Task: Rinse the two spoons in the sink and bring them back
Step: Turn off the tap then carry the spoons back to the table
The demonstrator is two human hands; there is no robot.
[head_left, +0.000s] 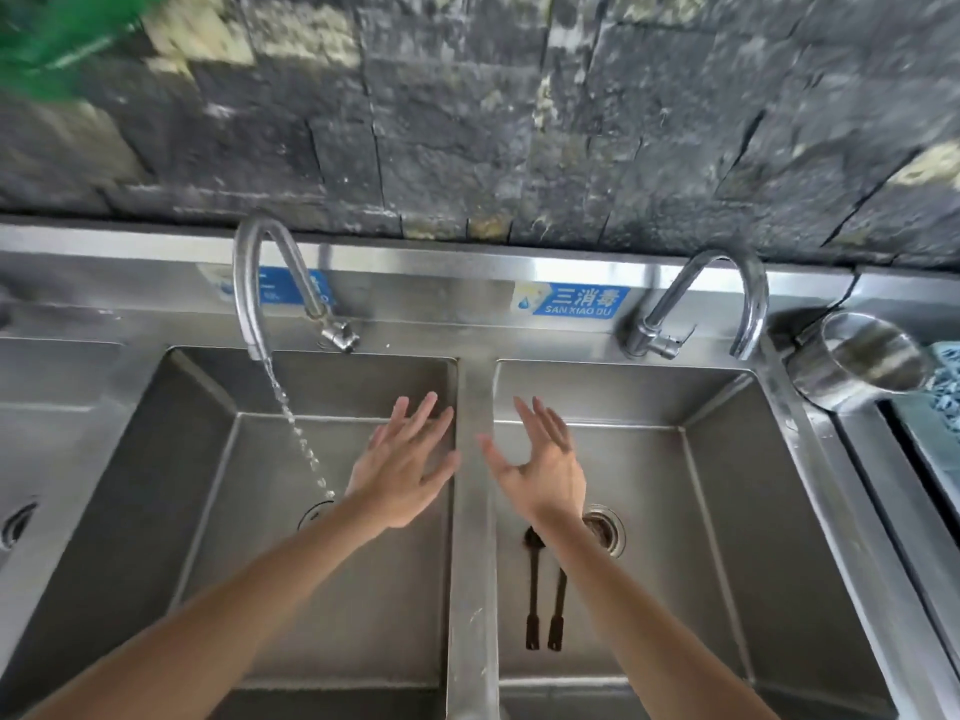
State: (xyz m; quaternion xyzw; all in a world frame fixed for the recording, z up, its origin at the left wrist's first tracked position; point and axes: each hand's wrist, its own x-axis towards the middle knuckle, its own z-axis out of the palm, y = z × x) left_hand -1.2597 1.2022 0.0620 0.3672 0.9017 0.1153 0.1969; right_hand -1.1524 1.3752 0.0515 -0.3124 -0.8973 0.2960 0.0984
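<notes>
Both my hands are empty, left hand [402,467] and right hand [540,467] spread wide over the sink [474,459]. My two spoons [545,600] lie in the right basin under my right arm, while water [296,433] runs in the left one. I think I must pick them up next and rinse them.

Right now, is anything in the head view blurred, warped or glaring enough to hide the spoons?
Head view: wide-angle bends the sink rim; the green object top left is smeared; both hands slightly soft; mild sheen on steel; two dark spoons read clearly, heads partly behind the right forearm.
</notes>
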